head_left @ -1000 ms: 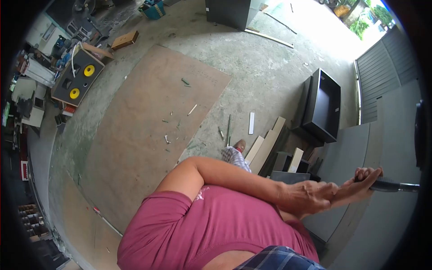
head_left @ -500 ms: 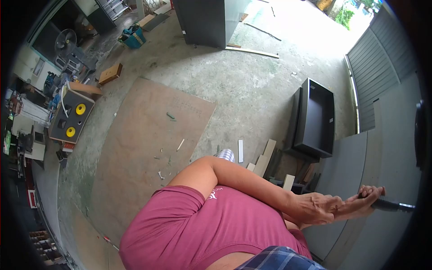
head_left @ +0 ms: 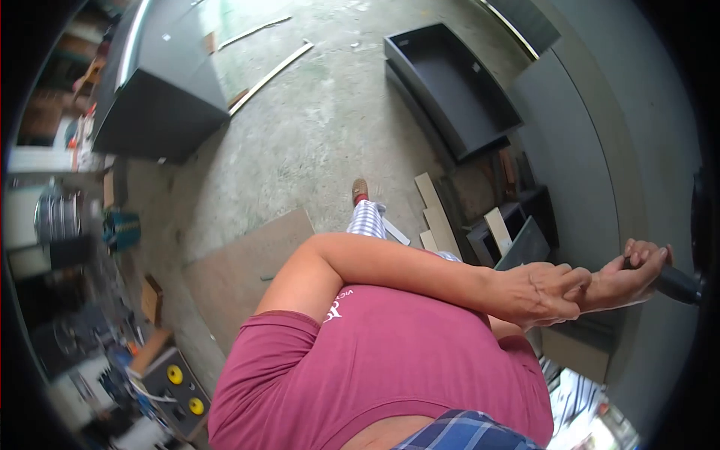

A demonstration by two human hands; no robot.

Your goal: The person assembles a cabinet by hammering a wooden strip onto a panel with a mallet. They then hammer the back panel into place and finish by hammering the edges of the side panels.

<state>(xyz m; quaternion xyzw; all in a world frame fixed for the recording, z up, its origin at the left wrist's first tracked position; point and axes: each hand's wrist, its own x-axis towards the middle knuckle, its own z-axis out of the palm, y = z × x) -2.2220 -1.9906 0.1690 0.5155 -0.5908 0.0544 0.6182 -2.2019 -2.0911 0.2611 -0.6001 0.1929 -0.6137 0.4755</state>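
My left arm reaches across my chest, and my left hand [head_left: 541, 292] lies with curled fingers around my right wrist. Further right, my right hand [head_left: 637, 271] grips a black-handled tool [head_left: 678, 284]. Its far end runs into the dark rim of the view, so its exact kind does not show. The tool is close to a grey panel [head_left: 570, 157] standing along the right side.
A dark open box [head_left: 469, 82] rests on the floor ahead, near several wood strips [head_left: 435, 210]. At upper left stands a large dark cabinet [head_left: 161, 112]. A brown sheet [head_left: 247, 262] lies on the concrete, and a speaker box [head_left: 180, 390] with yellow cones stands lower left.
My view has swung right, shifting the cabinet, box and brown sheet leftward. A shoe now shows ahead of me. Both hands keep their holds; the tool's silvery end is no longer visible.
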